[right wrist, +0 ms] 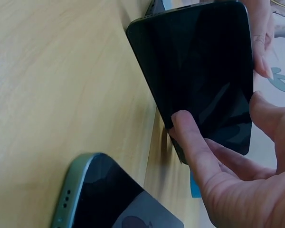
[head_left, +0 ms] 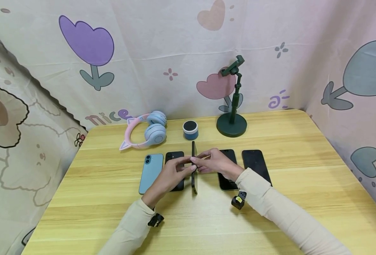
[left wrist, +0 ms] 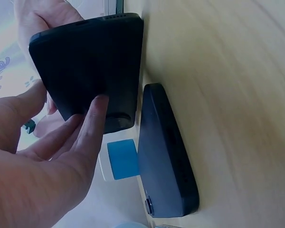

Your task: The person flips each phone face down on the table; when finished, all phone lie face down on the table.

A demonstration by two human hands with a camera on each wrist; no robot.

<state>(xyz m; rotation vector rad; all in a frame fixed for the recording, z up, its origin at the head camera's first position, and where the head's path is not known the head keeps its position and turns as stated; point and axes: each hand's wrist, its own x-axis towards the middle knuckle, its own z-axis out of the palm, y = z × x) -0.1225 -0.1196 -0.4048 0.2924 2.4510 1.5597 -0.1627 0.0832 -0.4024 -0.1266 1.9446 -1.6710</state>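
A black smartphone [head_left: 193, 182] stands on its long edge near the middle of the wooden table, between both hands. The left hand [head_left: 175, 173] holds it from the left, with fingertips on its dark back [left wrist: 92, 66] and the thumb at the upper edge. From the right, the right hand [head_left: 215, 163] grips it too, its fingers against the glossy screen [right wrist: 194, 61]. Left of it lie a black phone [head_left: 175, 154] with its camera side up, partly behind the left hand, and a light blue phone [head_left: 151, 173]. Under the right forearm is a dark-screened phone [head_left: 227, 184]; another phone [head_left: 254, 161] lies beyond it.
Cat-ear headphones [head_left: 154, 134], a small blue-and-white round speaker-like item [head_left: 190, 131] and a dark green phone stand [head_left: 231, 124] are along the table's back. A patterned cloth [head_left: 162, 42] hangs behind the table [head_left: 95, 198]. Each sleeve carries a small black wrist camera [head_left: 156, 220].
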